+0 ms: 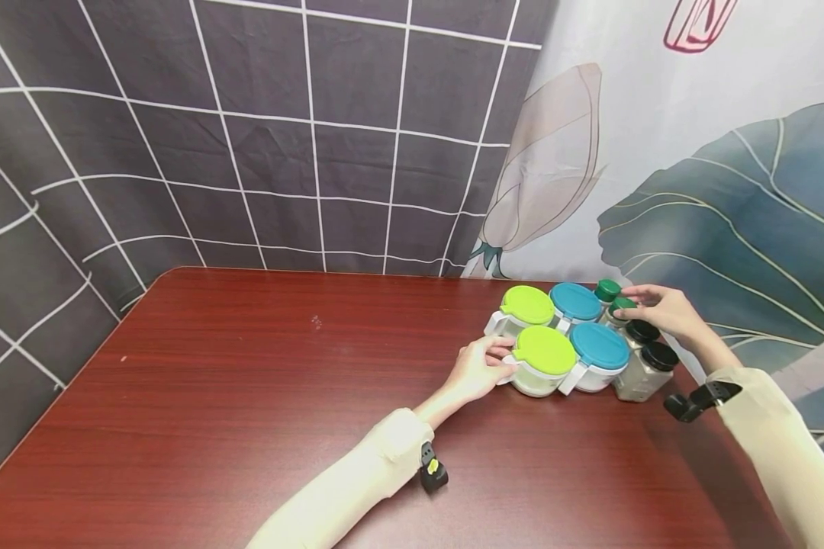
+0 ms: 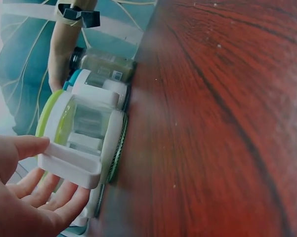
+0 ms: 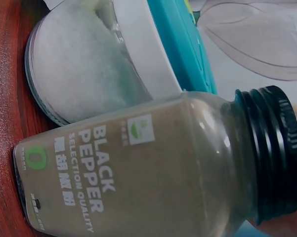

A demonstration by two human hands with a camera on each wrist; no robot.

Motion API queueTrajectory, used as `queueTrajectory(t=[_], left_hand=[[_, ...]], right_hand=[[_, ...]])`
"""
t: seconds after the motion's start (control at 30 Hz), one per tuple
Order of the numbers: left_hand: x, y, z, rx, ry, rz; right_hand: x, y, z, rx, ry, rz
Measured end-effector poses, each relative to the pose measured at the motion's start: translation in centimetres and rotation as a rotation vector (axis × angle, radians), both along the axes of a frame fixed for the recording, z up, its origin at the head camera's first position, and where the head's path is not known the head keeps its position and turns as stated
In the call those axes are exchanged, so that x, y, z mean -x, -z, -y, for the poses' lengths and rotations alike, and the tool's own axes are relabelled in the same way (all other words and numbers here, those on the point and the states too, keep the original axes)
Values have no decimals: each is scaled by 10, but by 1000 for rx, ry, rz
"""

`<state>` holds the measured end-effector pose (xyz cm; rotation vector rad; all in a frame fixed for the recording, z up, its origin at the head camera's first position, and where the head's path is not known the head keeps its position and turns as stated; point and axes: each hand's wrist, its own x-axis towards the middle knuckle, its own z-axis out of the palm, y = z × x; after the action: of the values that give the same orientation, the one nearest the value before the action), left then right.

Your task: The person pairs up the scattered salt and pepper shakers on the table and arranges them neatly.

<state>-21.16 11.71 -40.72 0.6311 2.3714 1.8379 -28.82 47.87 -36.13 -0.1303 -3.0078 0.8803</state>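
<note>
At the right of the table stand two seasoning jars with lime lids, the front one (image 1: 545, 351) and the rear one (image 1: 528, 305). My left hand (image 1: 477, 369) holds the front lime-lidded jar by its white handle (image 2: 71, 165), thumb on one side and fingers on the other. Beside them are the front blue-lidded jar (image 1: 599, 347) and the rear blue-lidded jar (image 1: 575, 302). My right hand (image 1: 667, 311) reaches over the right side, its extended fingers and thumb touching the green-capped bottles (image 1: 608, 290). The palm side is hidden.
Two black-capped spice bottles stand below my right hand; the front one (image 3: 138, 173) is labelled black pepper. White powder shows in the blue-lidded jar (image 3: 84, 64) beside it. A patterned curtain (image 1: 728, 206) hangs close behind. The red-brown table (image 1: 247, 381) extends left.
</note>
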Motion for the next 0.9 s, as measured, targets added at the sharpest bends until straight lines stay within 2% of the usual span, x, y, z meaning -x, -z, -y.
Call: queueTrajectory(t=[0.13, 0.17, 0.37, 0.5, 0.7, 0.9], left_hand=[[-1, 1, -1, 24, -34, 9], [-1, 2, -2, 32, -43, 7], [-3, 3, -5, 74, -114, -2], [-4, 3, -7, 77, -137, 9], [-5, 3, -7, 74, -160, 29], [-6, 4, -8, 69, -179, 15]], right_hand=[[6, 7, -4, -34, 53, -3], [5, 7, -4, -21, 29, 6], [-13, -13, 21, 17, 12, 53], [-19, -20, 31, 14, 27, 65], [-21, -21, 33, -2, 41, 46], [-21, -17, 32, -4, 46, 3]])
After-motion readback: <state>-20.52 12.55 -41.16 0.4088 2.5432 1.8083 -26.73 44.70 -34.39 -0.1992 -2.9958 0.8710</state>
